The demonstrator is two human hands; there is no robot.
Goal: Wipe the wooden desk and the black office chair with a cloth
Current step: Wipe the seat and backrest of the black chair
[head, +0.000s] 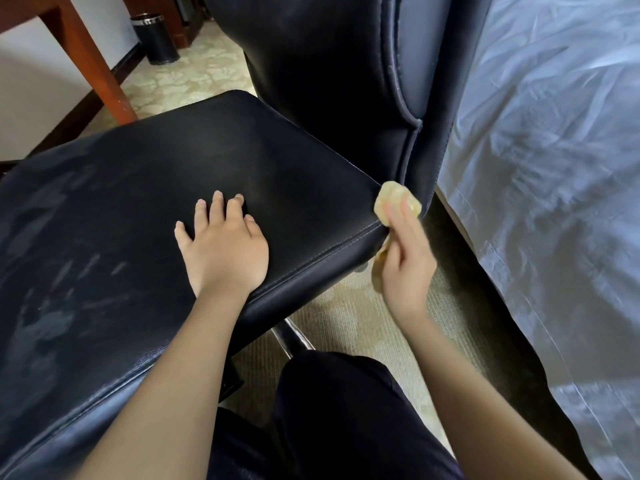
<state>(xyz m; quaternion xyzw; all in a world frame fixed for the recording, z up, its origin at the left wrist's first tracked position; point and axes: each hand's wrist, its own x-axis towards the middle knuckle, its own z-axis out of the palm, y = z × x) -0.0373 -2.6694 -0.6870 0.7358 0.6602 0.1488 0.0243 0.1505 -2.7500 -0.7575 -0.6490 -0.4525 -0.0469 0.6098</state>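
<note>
The black office chair fills the left and centre, its leather seat streaked with dull wipe marks and its tall backrest rising behind. My left hand lies flat on the seat near its right edge, fingers spread. My right hand holds a bunched yellowish cloth against the seat's rear right corner, where seat meets backrest. The hand is blurred by motion. One reddish wooden desk leg shows at the upper left; the desk top is out of view.
A bed with white crumpled sheets runs along the right, close to the chair. A black waste bin stands on the patterned carpet at the back. My dark-trousered knee is at the bottom, beside the chair's chrome base.
</note>
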